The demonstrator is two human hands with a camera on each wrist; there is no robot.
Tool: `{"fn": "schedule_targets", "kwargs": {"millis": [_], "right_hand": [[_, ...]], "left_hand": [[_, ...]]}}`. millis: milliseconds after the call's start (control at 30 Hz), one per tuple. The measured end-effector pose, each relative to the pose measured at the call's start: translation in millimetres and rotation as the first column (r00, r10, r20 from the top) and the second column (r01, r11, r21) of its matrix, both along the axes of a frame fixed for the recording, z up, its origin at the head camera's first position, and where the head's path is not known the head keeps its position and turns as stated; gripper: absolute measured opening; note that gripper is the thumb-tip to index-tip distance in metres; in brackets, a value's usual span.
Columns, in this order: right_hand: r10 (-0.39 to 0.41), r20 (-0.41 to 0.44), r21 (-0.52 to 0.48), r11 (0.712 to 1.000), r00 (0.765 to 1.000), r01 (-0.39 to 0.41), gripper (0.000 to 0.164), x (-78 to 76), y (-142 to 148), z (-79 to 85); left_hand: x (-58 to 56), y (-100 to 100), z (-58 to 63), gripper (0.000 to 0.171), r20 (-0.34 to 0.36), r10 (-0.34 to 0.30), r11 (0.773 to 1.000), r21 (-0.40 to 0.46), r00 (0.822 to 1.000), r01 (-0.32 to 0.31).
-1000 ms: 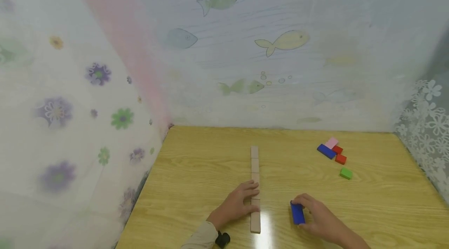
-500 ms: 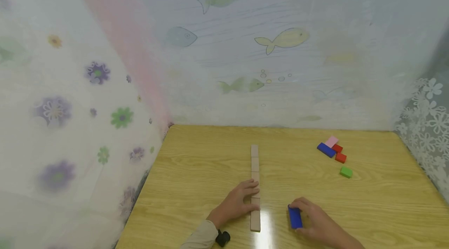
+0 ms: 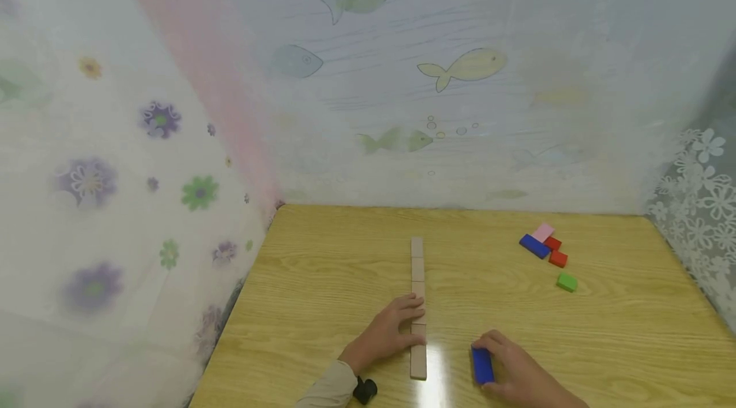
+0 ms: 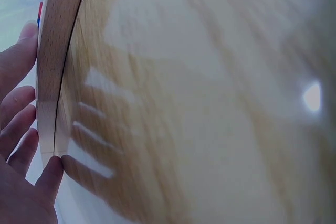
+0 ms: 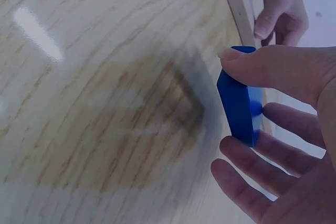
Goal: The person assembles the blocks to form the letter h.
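Observation:
A straight row of plain wooden blocks runs away from me along the table. My left hand rests on its nearer half, with thumb and fingertips touching the wood and part of the row hidden under them. To the right of the row, my right hand holds a blue block lengthwise between thumb and fingers. In the right wrist view the same blue block is pinched at its ends, above its blurred reflection on the glossy surface; it appears lifted off the table.
At the back right lie a pink block, another blue block, two red blocks and a green block. A small black object is beside my left wrist. Patterned curtains stand behind and along the left.
My right hand has moved slightly toward me and to the left with the blue block. The left hand stays on the wooden row.

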State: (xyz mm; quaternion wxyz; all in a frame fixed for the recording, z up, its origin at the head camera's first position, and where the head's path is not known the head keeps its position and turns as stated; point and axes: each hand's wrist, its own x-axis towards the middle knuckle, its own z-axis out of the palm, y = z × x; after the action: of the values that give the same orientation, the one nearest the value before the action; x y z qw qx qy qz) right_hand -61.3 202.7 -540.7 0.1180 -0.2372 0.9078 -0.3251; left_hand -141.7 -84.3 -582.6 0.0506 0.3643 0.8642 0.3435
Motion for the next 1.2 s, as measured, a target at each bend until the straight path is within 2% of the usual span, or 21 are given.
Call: {"fn": "schedule_targets", "kwargs": {"millis": [433,800,1033,1200], "right_hand": [[0.032,-0.045,-0.037,0.999,0.998,-0.034,0.057,3.4,4,-11.9],[0.017,-0.057,0.01,1.0,0.998,-0.016,0.057,5.9,4,-17.5],[0.011,-0.06,-0.001,1.0,0.998,-0.011,0.057,6.2,4,-17.7],[0.008,-0.066,0.0,1.0,0.998,-0.008,0.058,5.6,4,-19.4]], "left_hand": [[1.7,-1,0.5,0.059,0.0,0.005,1.0,-0.006,1.0,-0.005],[-0.2,0,-0.4,0.059,0.01,0.005,1.0,-0.007,1.0,-0.005],[-0.9,0,-4.2,0.06,-0.022,-0.002,1.0,-0.011,1.0,0.002],[-0.7,1,-3.6,0.059,-0.013,0.0,1.0,-0.01,1.0,0.0]]}}
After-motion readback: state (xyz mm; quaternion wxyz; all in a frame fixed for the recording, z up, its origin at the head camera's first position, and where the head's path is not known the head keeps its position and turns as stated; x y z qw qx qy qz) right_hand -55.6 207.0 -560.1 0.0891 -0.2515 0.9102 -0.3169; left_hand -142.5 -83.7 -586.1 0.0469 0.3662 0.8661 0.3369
